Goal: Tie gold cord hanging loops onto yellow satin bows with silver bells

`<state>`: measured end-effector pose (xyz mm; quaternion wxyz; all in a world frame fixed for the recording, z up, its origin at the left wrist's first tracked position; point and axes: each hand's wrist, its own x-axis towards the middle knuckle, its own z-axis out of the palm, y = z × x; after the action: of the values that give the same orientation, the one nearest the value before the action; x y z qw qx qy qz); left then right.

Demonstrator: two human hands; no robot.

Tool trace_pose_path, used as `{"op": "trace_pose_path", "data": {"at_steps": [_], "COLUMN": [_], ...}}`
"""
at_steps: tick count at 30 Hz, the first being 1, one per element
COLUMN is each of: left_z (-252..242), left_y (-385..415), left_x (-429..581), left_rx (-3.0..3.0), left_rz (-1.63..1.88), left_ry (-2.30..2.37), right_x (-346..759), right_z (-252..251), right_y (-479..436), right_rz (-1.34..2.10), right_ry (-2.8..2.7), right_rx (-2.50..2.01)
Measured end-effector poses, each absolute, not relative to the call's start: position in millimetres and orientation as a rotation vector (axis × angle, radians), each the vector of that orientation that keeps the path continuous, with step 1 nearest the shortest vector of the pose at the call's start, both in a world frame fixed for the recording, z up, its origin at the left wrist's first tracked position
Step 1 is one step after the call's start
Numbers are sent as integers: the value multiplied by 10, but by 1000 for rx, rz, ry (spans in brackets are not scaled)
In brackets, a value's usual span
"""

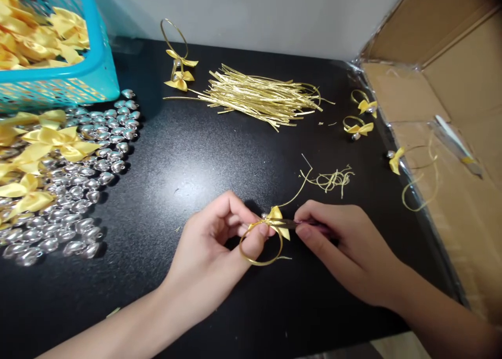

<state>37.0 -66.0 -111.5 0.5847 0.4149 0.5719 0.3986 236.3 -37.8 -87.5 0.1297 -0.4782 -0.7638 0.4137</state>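
Metal tool (288, 224); mostly hidden

Satiny cloth is seen in the held bow (276, 213), glossy metal in its ring (262, 264) and smooth plastic in the basket (94, 32).

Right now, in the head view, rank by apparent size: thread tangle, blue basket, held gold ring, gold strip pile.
Blue basket, cut off by the frame
Gold strip pile
Thread tangle and held gold ring: too alike to rank
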Motion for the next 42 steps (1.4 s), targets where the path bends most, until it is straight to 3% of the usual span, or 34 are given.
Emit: {"op": "trace_pose_path", "data": {"at_steps": [42], "left_z": [-1128], "left_y": [-647], "left_x": [391], "left_rx": [972], "left_rz": [955], "left_ry": [1322], "right_x": [2305], "right_z": [-953], "right_y": [-376], "right_rz": [1214], "right_ry": [-2076], "right_rx": [-1449]}}
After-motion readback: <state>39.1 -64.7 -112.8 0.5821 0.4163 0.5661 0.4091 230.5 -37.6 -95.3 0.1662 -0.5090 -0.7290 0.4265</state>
